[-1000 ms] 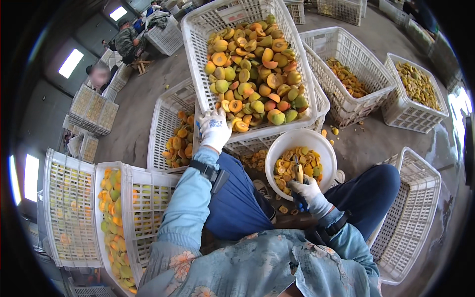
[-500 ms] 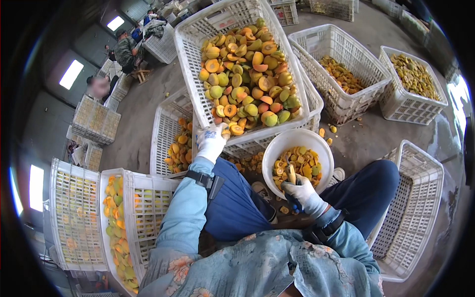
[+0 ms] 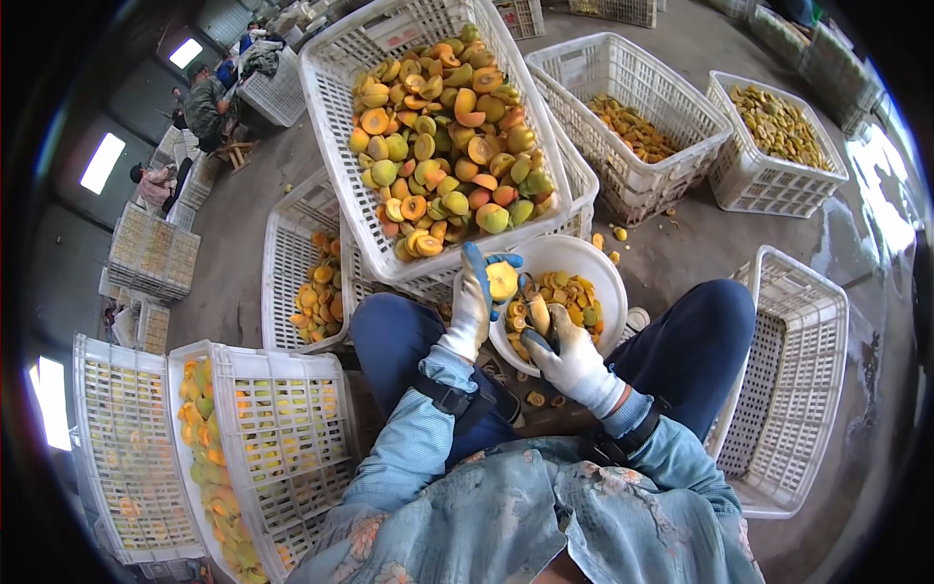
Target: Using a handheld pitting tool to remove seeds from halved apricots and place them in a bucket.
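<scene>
Head view shows a halved yellow fruit (image 3: 502, 280) pinched in the gloved left hand (image 3: 474, 302), cut face up, held just above the rim of the white bowl (image 3: 603, 268) that sits between the person's knees. The left grip is closed around the fruit, fingers curled over its edge. The right hand (image 3: 569, 355) is also gloved and closed on a small tool (image 3: 538, 313) whose tip points toward the fruit; what kind of tool it is cannot be made out. A second ago the left hand was reaching up to the big crate of whole and halved fruit (image 3: 443, 127); it has since come back with a piece, so the pitting or cutting stage looks about to begin. The right hand has stayed over the bowl throughout. Around them stand crates of cut pieces (image 3: 632, 127), an empty crate (image 3: 798, 380), and the concrete floor (image 3: 700, 243).
</scene>
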Demonstrator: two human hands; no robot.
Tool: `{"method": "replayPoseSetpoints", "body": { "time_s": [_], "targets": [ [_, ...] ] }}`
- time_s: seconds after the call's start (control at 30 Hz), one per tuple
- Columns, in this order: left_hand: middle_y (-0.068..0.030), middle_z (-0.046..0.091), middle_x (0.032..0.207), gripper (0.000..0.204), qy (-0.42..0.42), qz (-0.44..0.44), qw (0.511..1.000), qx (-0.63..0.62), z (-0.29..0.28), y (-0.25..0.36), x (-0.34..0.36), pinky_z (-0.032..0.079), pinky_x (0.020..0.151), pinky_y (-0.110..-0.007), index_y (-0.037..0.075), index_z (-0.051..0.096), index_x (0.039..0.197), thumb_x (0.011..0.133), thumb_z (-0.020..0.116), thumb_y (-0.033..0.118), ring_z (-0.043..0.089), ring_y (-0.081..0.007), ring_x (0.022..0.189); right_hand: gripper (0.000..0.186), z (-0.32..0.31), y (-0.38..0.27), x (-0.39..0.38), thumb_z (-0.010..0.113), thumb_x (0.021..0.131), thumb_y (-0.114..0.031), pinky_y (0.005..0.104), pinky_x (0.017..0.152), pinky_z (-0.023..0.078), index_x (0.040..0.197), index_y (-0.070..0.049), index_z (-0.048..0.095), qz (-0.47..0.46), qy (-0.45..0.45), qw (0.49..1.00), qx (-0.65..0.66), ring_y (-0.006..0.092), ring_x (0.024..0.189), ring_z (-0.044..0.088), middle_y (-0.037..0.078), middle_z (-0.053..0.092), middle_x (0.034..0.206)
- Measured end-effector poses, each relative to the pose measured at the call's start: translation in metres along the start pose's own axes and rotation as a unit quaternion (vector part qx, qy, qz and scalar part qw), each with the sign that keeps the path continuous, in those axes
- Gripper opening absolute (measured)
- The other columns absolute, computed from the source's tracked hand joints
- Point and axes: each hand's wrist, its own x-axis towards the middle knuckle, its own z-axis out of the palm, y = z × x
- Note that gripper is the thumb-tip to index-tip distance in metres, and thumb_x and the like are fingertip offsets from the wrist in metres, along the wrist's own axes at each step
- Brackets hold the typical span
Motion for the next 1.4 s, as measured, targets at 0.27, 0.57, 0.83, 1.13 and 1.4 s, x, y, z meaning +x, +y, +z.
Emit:
{"method": "replayPoseSetpoints", "body": {
  "time_s": [0.27,0.57,0.83,1.13,1.4],
  "targets": [
    [-0.0073,0.063,0.088,0.069,-0.018,0.160,0.982,0.102,-0.003,-0.037,0.010,0.048,0.075,-0.025,-0.002,0.061,0.091,0.090,0.029,0.059,0.058,-0.0119,0.078,0.047,0.006,-0.010,0.012,0.060,0.082,-0.028,0.0402,0.076,0.047,0.111,0.006,0.044,0.089,-0.059,0.986,-0.126,0.0392,0.090,0.059,0.029,0.059,0.090],
    [-0.0049,0.063,0.083,0.062,0.039,0.257,0.952,0.165,-0.007,-0.068,0.025,0.046,0.068,-0.023,-0.002,0.063,0.090,0.094,0.031,0.051,0.054,-0.0096,0.072,0.037,0.027,0.035,0.022,0.059,0.083,-0.024,0.0302,0.067,0.047,0.103,0.005,0.050,0.113,-0.086,0.986,0.082,0.0200,0.073,0.059,0.013,0.060,0.083],
    [-0.0070,0.064,0.080,0.053,0.030,0.275,0.941,0.198,-0.005,-0.069,0.028,0.046,0.067,-0.026,-0.003,0.062,0.089,0.097,0.031,0.040,0.057,-0.0134,0.070,0.033,0.005,0.009,0.030,0.061,0.081,-0.019,0.0253,0.066,0.048,0.102,0.005,0.053,0.197,-0.180,0.948,0.176,0.0129,0.071,0.057,0.007,0.060,0.083],
    [-0.0055,0.063,0.084,0.056,-0.003,0.213,0.968,0.136,-0.013,-0.068,0.029,0.046,0.070,-0.025,-0.001,0.060,0.098,0.094,0.033,0.048,0.055,-0.0113,0.072,0.030,0.021,0.020,0.032,0.063,0.078,-0.012,0.0274,0.063,0.048,0.102,0.002,0.054,0.153,-0.138,0.975,0.080,0.0124,0.070,0.057,0.005,0.060,0.080],
    [-0.0052,0.062,0.080,0.073,0.028,0.086,0.995,-0.043,0.001,-0.052,0.020,0.049,0.067,-0.025,0.004,0.062,0.099,0.084,0.031,0.068,0.058,-0.0130,0.070,0.030,0.011,-0.004,0.026,0.060,0.080,-0.015,0.0245,0.059,0.047,0.104,0.003,0.052,0.200,-0.137,0.935,0.258,0.0095,0.068,0.056,0.004,0.058,0.081]
  ]
}}
